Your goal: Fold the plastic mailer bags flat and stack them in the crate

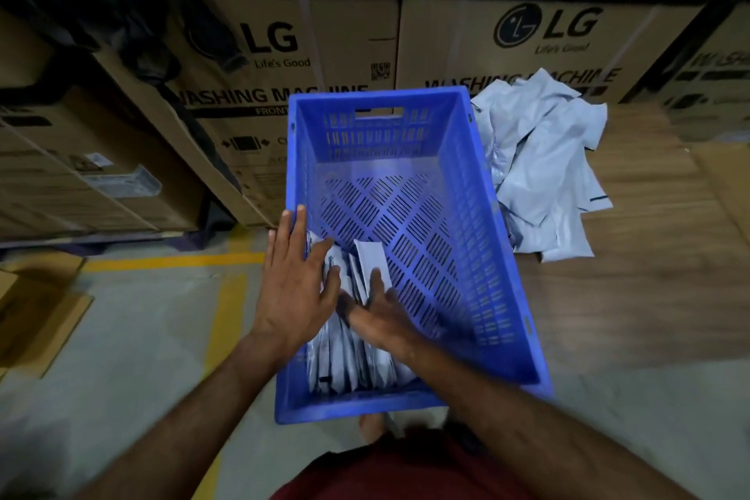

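Observation:
A blue slotted plastic crate (479, 223) stands on the floor in front of me. Several folded grey-white mailer bags (349, 353) stand in a row in its near left corner. My left hand (294, 288) is spread flat over the crate's left wall, fingers straight, at the left side of the row. My right hand (377, 313) is blurred, fingers extended, and rests against the right side of the row, hiding part of it. A loose heap of unfolded grey mailer bags (544, 158) lies on the floor to the right of the crate.
Large LG washing machine cartons (284, 49) line the back and left. A wood-patterned sheet (633, 288) lies under the heap at right. Yellow floor lines (227, 296) and flattened cardboard (32, 313) are at left. My foot (371, 428) shows below the crate.

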A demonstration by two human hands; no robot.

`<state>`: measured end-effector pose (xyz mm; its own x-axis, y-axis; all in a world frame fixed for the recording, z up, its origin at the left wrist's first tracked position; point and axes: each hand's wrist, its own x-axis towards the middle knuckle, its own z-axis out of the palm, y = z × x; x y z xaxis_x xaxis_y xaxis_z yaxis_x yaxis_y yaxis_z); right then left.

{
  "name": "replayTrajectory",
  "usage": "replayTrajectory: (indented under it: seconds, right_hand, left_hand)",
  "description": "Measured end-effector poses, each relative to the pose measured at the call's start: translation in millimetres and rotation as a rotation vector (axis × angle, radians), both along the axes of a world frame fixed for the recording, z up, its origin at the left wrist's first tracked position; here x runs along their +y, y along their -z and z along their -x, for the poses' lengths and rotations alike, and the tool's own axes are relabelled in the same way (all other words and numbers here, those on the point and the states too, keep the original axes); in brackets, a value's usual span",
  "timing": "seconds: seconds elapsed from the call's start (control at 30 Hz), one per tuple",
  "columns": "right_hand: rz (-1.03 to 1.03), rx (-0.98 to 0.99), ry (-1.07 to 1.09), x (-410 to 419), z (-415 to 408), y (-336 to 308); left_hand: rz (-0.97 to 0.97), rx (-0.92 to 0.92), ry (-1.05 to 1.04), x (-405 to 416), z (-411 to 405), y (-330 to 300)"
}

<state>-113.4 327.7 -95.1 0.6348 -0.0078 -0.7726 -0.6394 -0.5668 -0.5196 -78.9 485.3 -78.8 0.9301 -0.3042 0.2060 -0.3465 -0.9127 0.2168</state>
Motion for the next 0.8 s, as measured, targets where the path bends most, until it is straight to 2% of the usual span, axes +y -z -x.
replayTrajectory:
  seconds: [0.2,0.4,0.57,0.8]
  right_hand:
    - [-0.103,0.129,0.084,3,3,7]
    - [-0.080,0.181,0.007,17,-3,10]
    - [-0.023,0.158,-0.036,23,1,10]
    - [0.125,-0.008,-0.164,12,13,-5]
  left_hand:
    - [0.028,0.013,-0.009,-2,-1,-2]
    - [0.011,0.025,-0.028,-4,-2,-5]
    - [0.037,0.019,-0.027,-4,-2,-6]
    - [-0.034,-0.021,0.011,-6,4,-13]
